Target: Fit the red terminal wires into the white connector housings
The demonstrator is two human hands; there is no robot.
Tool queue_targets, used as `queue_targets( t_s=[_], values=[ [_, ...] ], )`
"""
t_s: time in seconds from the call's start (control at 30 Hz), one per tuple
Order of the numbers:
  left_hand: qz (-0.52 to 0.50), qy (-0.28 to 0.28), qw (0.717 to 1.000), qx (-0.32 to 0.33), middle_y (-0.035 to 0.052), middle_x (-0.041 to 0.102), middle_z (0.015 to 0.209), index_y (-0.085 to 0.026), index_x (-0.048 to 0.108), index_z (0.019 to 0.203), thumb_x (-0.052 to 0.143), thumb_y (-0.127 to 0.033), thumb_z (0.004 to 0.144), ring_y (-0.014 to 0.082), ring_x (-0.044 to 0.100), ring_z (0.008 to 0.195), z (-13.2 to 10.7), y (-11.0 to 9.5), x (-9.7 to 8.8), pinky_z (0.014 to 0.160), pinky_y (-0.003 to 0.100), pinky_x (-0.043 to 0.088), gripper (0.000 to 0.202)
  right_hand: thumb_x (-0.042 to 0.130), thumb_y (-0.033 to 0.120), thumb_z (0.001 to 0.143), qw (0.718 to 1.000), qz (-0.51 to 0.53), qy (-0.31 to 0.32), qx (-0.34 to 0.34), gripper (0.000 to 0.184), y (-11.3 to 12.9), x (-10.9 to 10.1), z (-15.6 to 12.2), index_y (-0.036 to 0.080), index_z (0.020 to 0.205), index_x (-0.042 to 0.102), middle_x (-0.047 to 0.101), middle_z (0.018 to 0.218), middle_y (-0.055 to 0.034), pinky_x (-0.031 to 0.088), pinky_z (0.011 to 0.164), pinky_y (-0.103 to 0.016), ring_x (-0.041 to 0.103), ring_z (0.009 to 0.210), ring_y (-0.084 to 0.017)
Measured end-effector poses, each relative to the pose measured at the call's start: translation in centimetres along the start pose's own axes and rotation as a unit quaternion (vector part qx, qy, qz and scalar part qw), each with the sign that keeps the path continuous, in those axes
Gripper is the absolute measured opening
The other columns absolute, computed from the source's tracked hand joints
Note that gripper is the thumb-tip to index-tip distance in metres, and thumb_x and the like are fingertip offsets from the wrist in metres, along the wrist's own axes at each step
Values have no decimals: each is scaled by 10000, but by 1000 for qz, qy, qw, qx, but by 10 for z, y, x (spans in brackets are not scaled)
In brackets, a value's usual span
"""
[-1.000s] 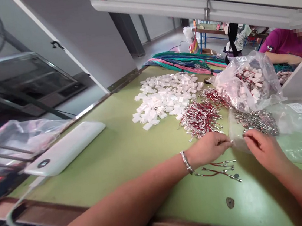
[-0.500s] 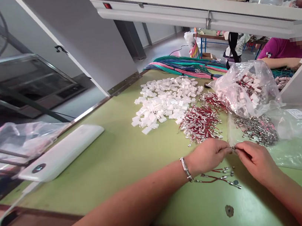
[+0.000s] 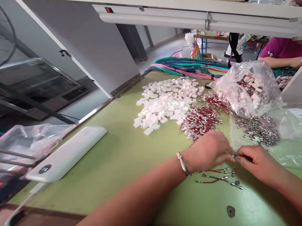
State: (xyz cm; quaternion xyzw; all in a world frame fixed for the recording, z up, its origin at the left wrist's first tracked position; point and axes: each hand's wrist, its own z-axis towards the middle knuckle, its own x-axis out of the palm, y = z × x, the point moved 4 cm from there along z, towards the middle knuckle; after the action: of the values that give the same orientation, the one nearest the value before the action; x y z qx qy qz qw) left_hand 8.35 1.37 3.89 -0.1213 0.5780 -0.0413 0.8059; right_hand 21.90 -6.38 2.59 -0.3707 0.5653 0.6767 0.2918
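Note:
My left hand (image 3: pixel 211 150), with a metal bracelet at the wrist, is closed in a pinch. My right hand (image 3: pixel 257 161) pinches too, its fingertips meeting those of the left. Whatever tiny piece they hold is mostly hidden between the fingers. Just below the hands, several short red wires with metal ends (image 3: pixel 213 179) lie on the green table (image 3: pixel 114 170). Behind the left hand is a pile of red wires with metal terminals (image 3: pixel 201 121). A heap of small metal parts (image 3: pixel 258 129) lies on a clear plastic bag (image 3: pixel 294 152) beyond the right hand.
White plastic connector housings (image 3: pixel 163 103) form a heap at the back. A clear bag of wired housings (image 3: pixel 254 91) stands right of it. A cabled white power bank (image 3: pixel 67 154) lies left. Bundled wires (image 3: pixel 184 67) stretch behind. A person in purple (image 3: pixel 279 48) sits across.
The hands have dropped slightly, still pinched together. My left hand has turned, its knuckles higher, and the small metallic bit between the fingertips shows less. The view has shifted a little.

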Motion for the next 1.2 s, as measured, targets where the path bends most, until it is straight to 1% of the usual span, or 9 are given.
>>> queue_targets(
  t_s=[0.1,0.2,0.37,0.5,0.73,0.8,0.9,1.03,1.2],
  values=[
    [72,-63,988,-124,82,635,1157,-180,633,1101,492,-265,946,222,522,1080,5,27,-7,932,378,413,226,537,236,883,999,-11,33,-13,202,10,-1,-1,229,758,696,692,706,4,431,610,-261,611,643,-137],
    [144,-41,970,-191,105,614,1177,-163,682,958,498,-159,910,269,460,1150,8,44,2,932,417,403,190,555,319,889,999,-39,18,6,196,7,-12,-4,240,823,721,699,733,-1,433,609,-265,618,653,-146],
    [93,-74,977,-177,83,659,986,-170,687,736,502,-143,891,243,514,1004,8,48,4,874,402,430,243,509,304,904,963,-197,-171,74,226,-40,-42,-3,235,878,722,693,818,-30,429,621,-288,620,727,-182],
    [-74,-205,964,-154,42,701,936,-185,703,813,539,-203,901,182,575,948,5,46,-14,945,371,434,187,523,242,901,937,-330,-103,49,212,-64,-29,12,238,964,726,671,899,-58,417,638,-289,601,821,-204],
    [-371,-350,787,-347,3,653,720,-160,631,843,523,-223,887,100,578,658,-13,72,-28,655,233,469,132,474,190,908,925,-367,-92,29,262,-60,-18,23,185,799,713,660,834,-92,381,603,-297,592,806,-224],
    [-405,-347,760,-372,-26,575,643,-167,603,878,467,-214,911,82,504,551,-15,71,-24,543,203,416,148,467,206,907,922,-368,-115,38,258,-60,-21,21,170,815,705,669,826,-97,382,587,-304,604,772,-229],
    [-388,-251,800,-382,-22,562,669,-170,603,902,482,-225,903,87,461,533,-9,53,-8,494,202,381,134,449,241,912,930,-304,-205,37,249,-56,-28,12,164,895,686,694,799,-81,409,586,-309,617,691,-214],
    [-328,-150,879,-311,10,640,780,-167,626,817,484,-252,908,126,558,713,1,23,10,670,250,455,189,479,295,919,963,-92,-251,-16,220,-35,-26,2,195,951,671,726,837,-49,480,658,-285,657,707,-178],
    [-295,-113,898,-306,0,645,747,-166,647,795,484,-236,897,124,565,695,3,13,16,649,242,441,205,533,296,898,968,46,-246,2,181,-13,-15,1,216,922,693,714,743,-11,492,596,-247,651,622,-145]
  ],
)
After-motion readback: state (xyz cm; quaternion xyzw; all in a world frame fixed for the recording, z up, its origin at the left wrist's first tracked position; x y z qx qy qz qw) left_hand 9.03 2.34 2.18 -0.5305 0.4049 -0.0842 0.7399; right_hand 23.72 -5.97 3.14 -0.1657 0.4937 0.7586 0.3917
